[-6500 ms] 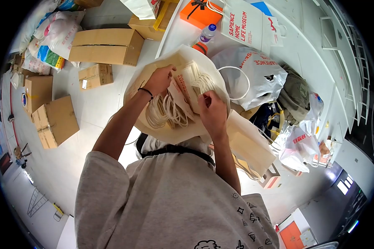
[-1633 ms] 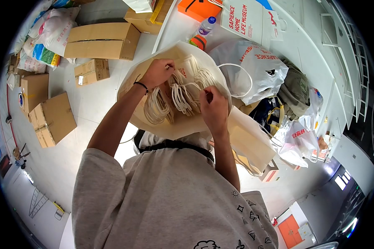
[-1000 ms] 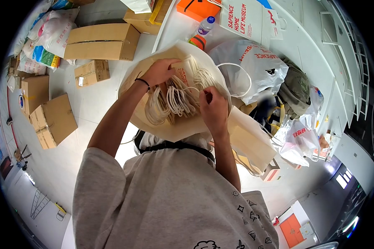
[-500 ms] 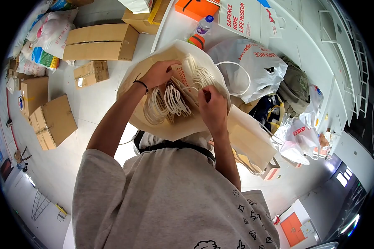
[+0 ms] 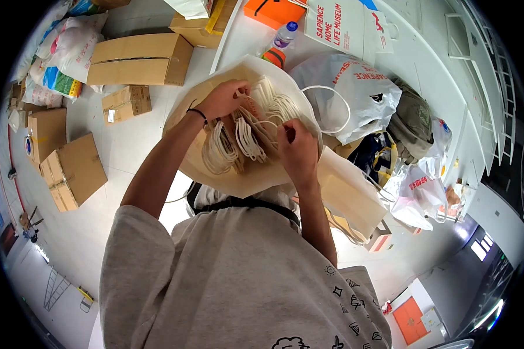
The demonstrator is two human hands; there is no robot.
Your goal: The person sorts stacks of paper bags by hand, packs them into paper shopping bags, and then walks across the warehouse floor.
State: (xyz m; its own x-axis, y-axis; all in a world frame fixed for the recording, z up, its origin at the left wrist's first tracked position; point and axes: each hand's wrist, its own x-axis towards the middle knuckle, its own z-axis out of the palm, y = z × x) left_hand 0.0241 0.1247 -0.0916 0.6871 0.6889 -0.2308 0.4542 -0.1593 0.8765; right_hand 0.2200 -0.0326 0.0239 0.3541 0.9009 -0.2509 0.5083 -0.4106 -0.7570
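Note:
A large cream paper bag (image 5: 247, 181) stands open in front of my body. Inside it are several folded paper bags with looped white cord handles (image 5: 220, 148) and some red print. My left hand (image 5: 224, 100) reaches into the bag's left side, its fingers closed at the top of the folded bags; what they pinch is too small to make out. At the right, my right hand (image 5: 297, 145) is closed beside the white cords, with its fingertips curled in and their hold hidden.
Cardboard boxes (image 5: 135, 60) are on the floor at the left. On the white table (image 5: 230, 43) are a bottle (image 5: 285, 35), an orange box (image 5: 273, 11) and a grey plastic bag (image 5: 349, 93). A green backpack (image 5: 412, 125) lies farther right.
The folded bags and cord loops inside the big bag have shifted and spread, and the red-printed one is less visible. My left hand has moved slightly among them; my right hand has hardly moved.

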